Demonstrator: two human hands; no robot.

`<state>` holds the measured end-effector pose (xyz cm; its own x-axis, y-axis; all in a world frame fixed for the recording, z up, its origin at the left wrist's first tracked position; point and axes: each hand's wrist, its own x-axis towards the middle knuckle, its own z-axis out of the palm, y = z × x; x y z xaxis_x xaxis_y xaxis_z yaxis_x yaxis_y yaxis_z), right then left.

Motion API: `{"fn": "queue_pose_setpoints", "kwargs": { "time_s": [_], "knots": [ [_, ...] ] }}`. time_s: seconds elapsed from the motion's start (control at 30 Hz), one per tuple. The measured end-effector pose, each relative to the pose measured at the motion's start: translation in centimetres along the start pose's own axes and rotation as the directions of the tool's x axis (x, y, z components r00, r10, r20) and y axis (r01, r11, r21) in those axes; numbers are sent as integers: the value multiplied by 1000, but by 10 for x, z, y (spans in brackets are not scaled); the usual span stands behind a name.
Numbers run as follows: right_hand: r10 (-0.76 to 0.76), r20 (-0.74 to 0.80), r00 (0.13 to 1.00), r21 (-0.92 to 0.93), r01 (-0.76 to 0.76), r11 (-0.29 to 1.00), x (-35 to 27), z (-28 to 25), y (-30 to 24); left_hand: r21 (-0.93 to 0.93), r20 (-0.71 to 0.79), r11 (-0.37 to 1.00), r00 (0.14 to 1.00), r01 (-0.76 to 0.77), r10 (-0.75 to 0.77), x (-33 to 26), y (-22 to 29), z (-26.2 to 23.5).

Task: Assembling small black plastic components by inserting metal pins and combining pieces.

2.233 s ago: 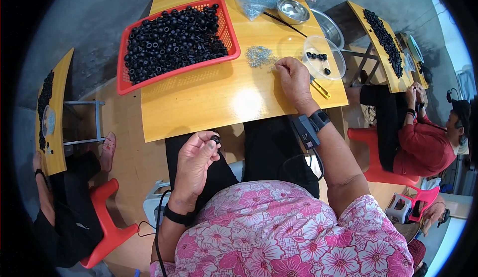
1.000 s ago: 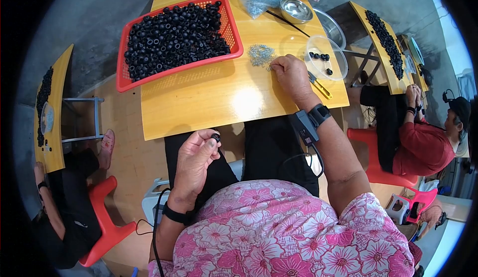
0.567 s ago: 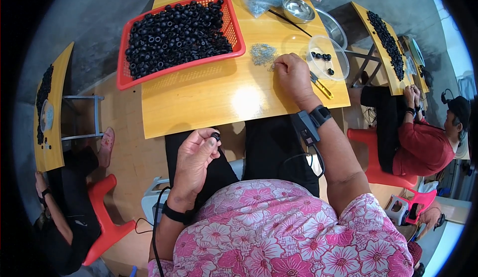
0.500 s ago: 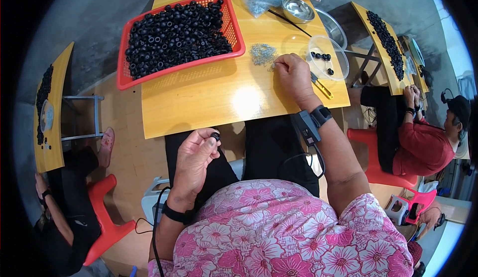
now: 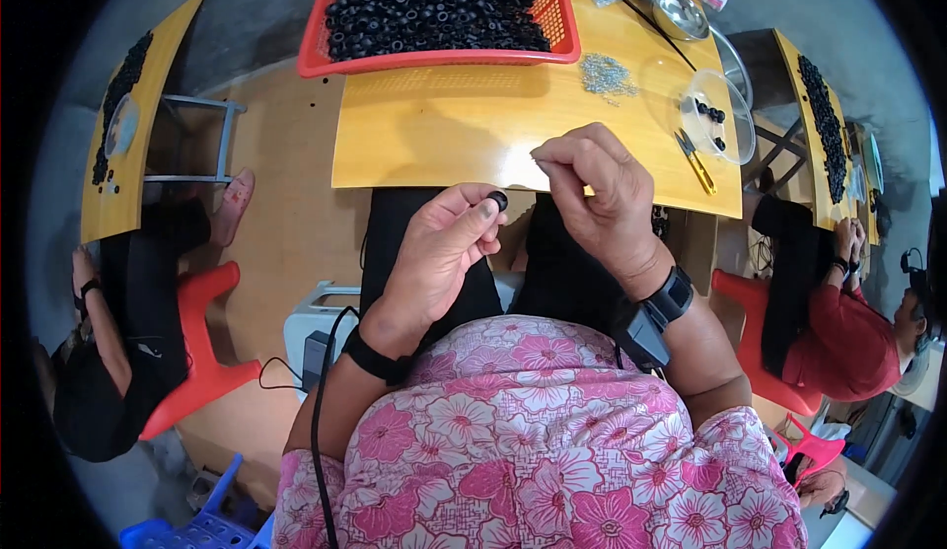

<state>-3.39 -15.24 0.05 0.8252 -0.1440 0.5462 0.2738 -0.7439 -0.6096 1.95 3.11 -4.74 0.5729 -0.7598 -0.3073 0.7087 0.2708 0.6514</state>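
The left hand point(image 5: 441, 243) pinches a black ring point(image 5: 498, 200) above the lap, hole outward for fitting; the right hand point(image 5: 600, 189), fingertips together (contents too small to tell), meets it by the table point(image 5: 444, 140).

I have one view only, from the head-worn fisheye, so nothing overlaps with a second; it looks steeply down over my chest, close to my left hand point(image 5: 439, 248) and right hand point(image 5: 602, 194) at centre; the yellow table point(image 5: 444, 140) runs toward twelve o'clock; edges bow near the rim; seated co-workers sit at three and nine o'clock.
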Motion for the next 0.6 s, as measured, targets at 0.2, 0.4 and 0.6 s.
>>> {"fn": "queue_pose_setpoints", "kwargs": {
  "time_s": [0.2,0.4,0.6],
  "knots": [
    [-104,20,994,-43,105,994,0,12,-10,-80,13,996,1000,-27,28,-7,0,3],
    [-176,47,983,-132,180,975,-6,19,-19,-176,38,984,998,-39,47,-10,-1,3],
    [-276,99,956,-230,292,928,-6,21,-22,-220,43,975,998,-41,52,-14,1,5]
  ]
}}
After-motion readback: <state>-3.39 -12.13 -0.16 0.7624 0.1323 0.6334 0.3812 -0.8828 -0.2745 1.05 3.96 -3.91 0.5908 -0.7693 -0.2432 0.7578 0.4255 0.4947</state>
